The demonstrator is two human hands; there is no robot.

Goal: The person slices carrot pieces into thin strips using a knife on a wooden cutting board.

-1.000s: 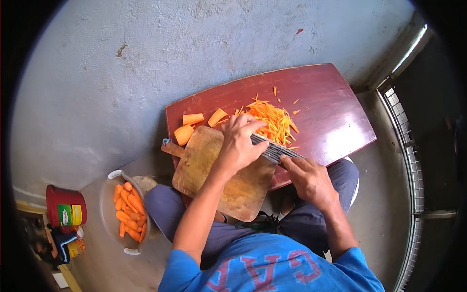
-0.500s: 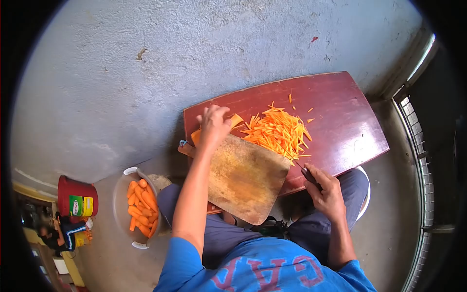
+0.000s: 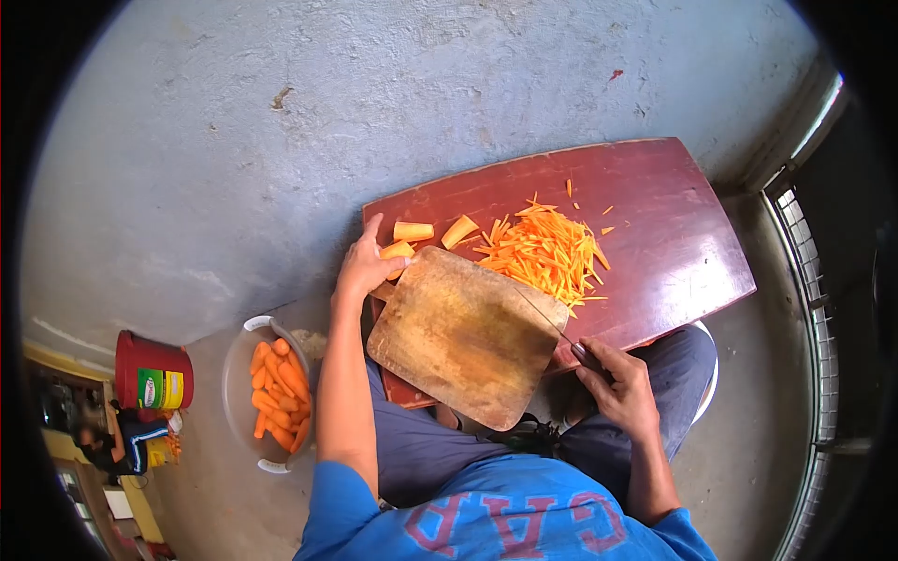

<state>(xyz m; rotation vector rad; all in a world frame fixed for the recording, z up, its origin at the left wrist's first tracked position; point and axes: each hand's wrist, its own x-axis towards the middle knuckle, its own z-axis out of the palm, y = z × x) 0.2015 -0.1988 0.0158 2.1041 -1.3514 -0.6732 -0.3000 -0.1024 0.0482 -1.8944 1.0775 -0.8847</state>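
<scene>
My left hand (image 3: 363, 265) is at the far left corner of the red table, its index finger stretched out and its thumb against a carrot piece (image 3: 398, 251). Two more carrot chunks, one lying flat (image 3: 412, 231) and one tilted (image 3: 459, 231), rest just beyond. A worn wooden cutting board (image 3: 463, 337) slants over the table's near edge, above my lap. My right hand (image 3: 622, 388) grips a knife (image 3: 552, 318) by its dark handle, the thin blade pointing over the board's right side. A heap of carrot strips (image 3: 543, 251) lies behind the board.
The red table (image 3: 664, 224) stands against a rough pale blue wall (image 3: 281, 159). At left, a clear tub (image 3: 240, 411) holds several peeled carrots (image 3: 281, 391). Farther off are a red bucket (image 3: 140, 369) and another person (image 3: 122, 439). A metal grille (image 3: 806, 252) runs along the right.
My left hand has moved left and down from the carrot chunks, uncovering them. The knife blade has come out over the board, and my right hand has shifted slightly down.
</scene>
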